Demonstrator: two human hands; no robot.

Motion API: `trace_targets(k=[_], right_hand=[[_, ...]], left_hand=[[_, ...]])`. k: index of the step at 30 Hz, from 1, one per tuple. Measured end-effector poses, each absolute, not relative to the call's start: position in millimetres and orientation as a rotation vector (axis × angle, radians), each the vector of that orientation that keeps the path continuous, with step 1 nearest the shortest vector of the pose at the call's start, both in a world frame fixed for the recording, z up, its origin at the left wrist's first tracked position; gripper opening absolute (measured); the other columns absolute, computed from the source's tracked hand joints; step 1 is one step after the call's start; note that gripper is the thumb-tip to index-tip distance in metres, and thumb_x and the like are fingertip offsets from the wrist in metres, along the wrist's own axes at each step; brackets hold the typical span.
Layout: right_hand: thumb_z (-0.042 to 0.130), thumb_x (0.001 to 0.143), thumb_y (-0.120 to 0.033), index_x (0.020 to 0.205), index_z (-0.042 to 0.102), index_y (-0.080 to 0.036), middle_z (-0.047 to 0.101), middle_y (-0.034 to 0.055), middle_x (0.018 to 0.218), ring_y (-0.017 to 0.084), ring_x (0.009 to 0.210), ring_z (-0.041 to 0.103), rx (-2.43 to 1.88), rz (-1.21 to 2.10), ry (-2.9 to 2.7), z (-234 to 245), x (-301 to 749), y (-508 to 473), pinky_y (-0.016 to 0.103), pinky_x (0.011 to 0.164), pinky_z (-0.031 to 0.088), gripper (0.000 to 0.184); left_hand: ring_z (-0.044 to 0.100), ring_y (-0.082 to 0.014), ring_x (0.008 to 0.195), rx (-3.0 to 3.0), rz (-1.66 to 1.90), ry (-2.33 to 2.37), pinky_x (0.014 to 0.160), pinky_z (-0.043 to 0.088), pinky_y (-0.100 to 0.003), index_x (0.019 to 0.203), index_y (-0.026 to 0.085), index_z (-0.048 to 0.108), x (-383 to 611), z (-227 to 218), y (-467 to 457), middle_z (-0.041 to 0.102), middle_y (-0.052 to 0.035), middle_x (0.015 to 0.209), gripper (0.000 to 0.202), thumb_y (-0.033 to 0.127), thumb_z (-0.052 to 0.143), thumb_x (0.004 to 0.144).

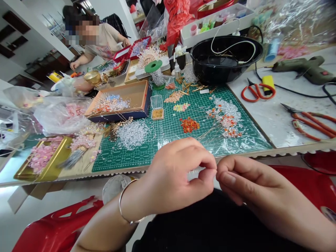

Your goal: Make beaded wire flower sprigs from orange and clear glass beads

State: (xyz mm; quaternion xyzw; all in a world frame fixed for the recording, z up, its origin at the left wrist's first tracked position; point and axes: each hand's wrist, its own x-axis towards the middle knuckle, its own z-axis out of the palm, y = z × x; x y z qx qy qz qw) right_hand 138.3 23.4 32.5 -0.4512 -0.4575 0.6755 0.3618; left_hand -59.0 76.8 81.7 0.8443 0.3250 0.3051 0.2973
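The left hand and right hand meet before the scalloped near edge of the worktable, above the lap; each thumb and forefinger pinch closed, and I cannot tell whether anything lies between. Orange beads lie beyond on the green cutting mat, its grid showing between piles. Rightward, pliers crowd the edge; farther back, an open box and black basin form walls.
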Motion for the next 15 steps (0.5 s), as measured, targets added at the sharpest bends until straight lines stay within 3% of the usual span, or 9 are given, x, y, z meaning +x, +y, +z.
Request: trace_targets(k=[3, 5, 8, 11, 15], right_hand=[[0.066, 0.091, -0.044, 0.077, 0.064, -0.023, 0.056, -0.0017, 0.063, 0.013, 0.056, 0.044, -1.171, 1.76, -1.024, 41.4, 138.2, 28.7, 0.023, 0.05, 0.037, 0.025], [0.063, 0.089, -0.035, 0.072, 0.063, -0.024, 0.055, -0.0013, 0.061, 0.013, 0.052, 0.042, -1.111, 1.782, -0.916, 48.7, 137.4, 34.7, 0.023, 0.046, 0.037, 0.02], [0.059, 0.081, -0.028, 0.064, 0.06, -0.024, 0.054, -0.0004, 0.057, 0.013, 0.047, 0.04, -1.047, 1.78, -0.844, 60.8, 136.5, 43.7, 0.024, 0.043, 0.039, 0.017], [0.062, 0.08, -0.03, 0.067, 0.059, -0.027, 0.059, 0.0015, 0.061, 0.018, 0.054, 0.054, -1.061, 1.74, -0.829, 69.5, 137.8, 46.8, 0.028, 0.046, 0.049, 0.013], [0.063, 0.087, -0.039, 0.079, 0.058, -0.029, 0.068, 0.0046, 0.082, 0.028, 0.081, 0.07, -1.155, 1.562, -0.932, 68.8, 143.1, 40.0, 0.035, 0.058, 0.058, 0.013]], left_hand=[[0.057, -0.011, 0.074, 1.97, 0.897, 0.904, 0.07, 0.048, -0.024, 0.08, 0.02, 0.063, -60.8, 74.7, 80.4, 0.064, 0.001, 0.08, 0.01, 0.012, 0.065, 0.086], [0.061, -0.0128, 0.082, 1.614, 0.917, 0.866, 0.072, 0.049, -0.025, 0.096, 0.022, 0.065, -59.1, 61.9, 82.6, 0.067, -0.002, 0.092, 0.004, 0.024, 0.064, 0.092], [0.065, -0.0178, 0.102, 1.169, 0.78, 0.684, 0.086, 0.051, -0.031, 0.118, 0.023, 0.058, -50.5, 38.7, 82.7, 0.067, -0.007, 0.11, 0.028, 0.039, 0.062, 0.095], [0.064, -0.0203, 0.108, 1.099, 0.56, 0.489, 0.096, 0.049, -0.035, 0.114, 0.021, 0.058, -39.8, 25.5, 78.8, 0.066, -0.0073, 0.108, 0.035, 0.036, 0.074, 0.087], [0.067, -0.0185, 0.09, 1.199, 0.436, 0.521, 0.096, 0.048, -0.039, 0.123, 0.02, 0.056, -35.6, 26.5, 73.6, 0.067, -0.0027, 0.089, 0.058, 0.024, 0.086, 0.074]])
